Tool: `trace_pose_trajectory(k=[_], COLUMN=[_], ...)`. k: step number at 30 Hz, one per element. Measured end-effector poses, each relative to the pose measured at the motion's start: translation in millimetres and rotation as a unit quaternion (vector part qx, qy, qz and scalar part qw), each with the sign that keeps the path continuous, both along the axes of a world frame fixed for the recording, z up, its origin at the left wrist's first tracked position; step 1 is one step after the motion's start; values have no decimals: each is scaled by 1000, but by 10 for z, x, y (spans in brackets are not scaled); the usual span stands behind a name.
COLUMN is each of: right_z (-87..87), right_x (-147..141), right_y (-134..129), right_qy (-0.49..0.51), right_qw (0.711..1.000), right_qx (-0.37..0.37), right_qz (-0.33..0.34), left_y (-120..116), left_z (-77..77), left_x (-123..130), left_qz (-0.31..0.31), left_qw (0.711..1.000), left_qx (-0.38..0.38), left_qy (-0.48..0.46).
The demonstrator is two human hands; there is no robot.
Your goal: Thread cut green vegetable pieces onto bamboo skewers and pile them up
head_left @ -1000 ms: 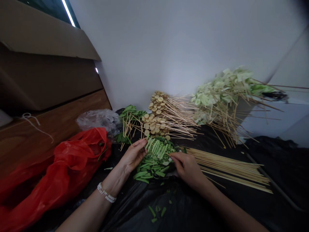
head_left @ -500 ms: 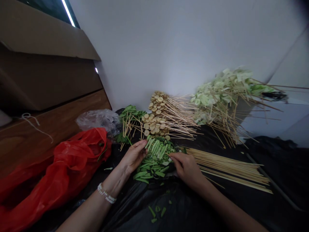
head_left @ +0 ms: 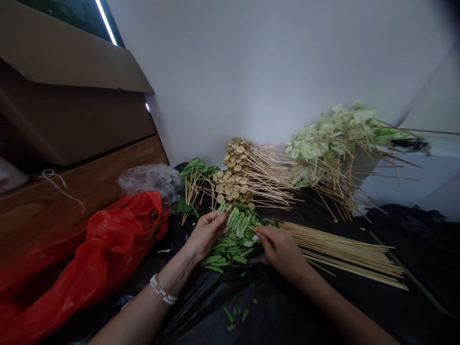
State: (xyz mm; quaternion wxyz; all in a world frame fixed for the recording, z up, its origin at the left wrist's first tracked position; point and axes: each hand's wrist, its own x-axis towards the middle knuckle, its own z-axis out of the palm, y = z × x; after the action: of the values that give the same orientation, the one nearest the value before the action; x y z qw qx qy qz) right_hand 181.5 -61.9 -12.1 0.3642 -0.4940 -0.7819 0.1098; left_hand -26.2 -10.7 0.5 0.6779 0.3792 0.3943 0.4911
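Note:
My left hand (head_left: 207,235), with a white beaded bracelet at the wrist, is closed, thumb against fingertips, at the left edge of a heap of cut green vegetable pieces (head_left: 241,224). What it pinches is too small and dim to make out. On the heap's right side, my right hand (head_left: 279,245) is closed in a pinch around a thin bamboo skewer, whose pale tip (head_left: 253,229) shows at the fingertips; the hand hides the rest. Just beyond that hand lies a bundle of bare bamboo skewers (head_left: 345,247).
Skewered pale round slices (head_left: 233,187) lie behind the heap, skewered greens (head_left: 198,168) to their left. Skewered cabbage leaves (head_left: 323,136) are piled at right. Red plastic bag (head_left: 108,230), clear bag (head_left: 153,181) and cardboard box (head_left: 89,120) are at left. Black plastic sheeting (head_left: 201,306) covers the surface.
My left hand has shifted slightly right, its fingertips closer over the green pieces. My right hand has barely moved and keeps its pinch. The whole view has shifted slightly.

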Motion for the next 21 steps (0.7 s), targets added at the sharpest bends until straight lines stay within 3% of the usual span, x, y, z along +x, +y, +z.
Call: trace_pose_trajectory(k=[4, 11, 17, 21], right_z=[136, 557, 579, 592], right_x=[77, 485, 862, 919], right_y=[-9, -162, -355, -350], right_qy=[-41, -81, -55, -5], right_qw=[999, 993, 991, 989], right_qx=[-25, -83, -123, -138], right_qz=[8, 35, -12, -57], left_y=[44, 163, 148, 111], left_z=[6, 41, 40, 45], left_x=[-64, -193, -203, -163], left_qz=[20, 67, 65, 57], left_qw=[1000, 994, 995, 997], left_qx=[11, -28, -3, 23], left_qy=[-14, -80, -79, -57])
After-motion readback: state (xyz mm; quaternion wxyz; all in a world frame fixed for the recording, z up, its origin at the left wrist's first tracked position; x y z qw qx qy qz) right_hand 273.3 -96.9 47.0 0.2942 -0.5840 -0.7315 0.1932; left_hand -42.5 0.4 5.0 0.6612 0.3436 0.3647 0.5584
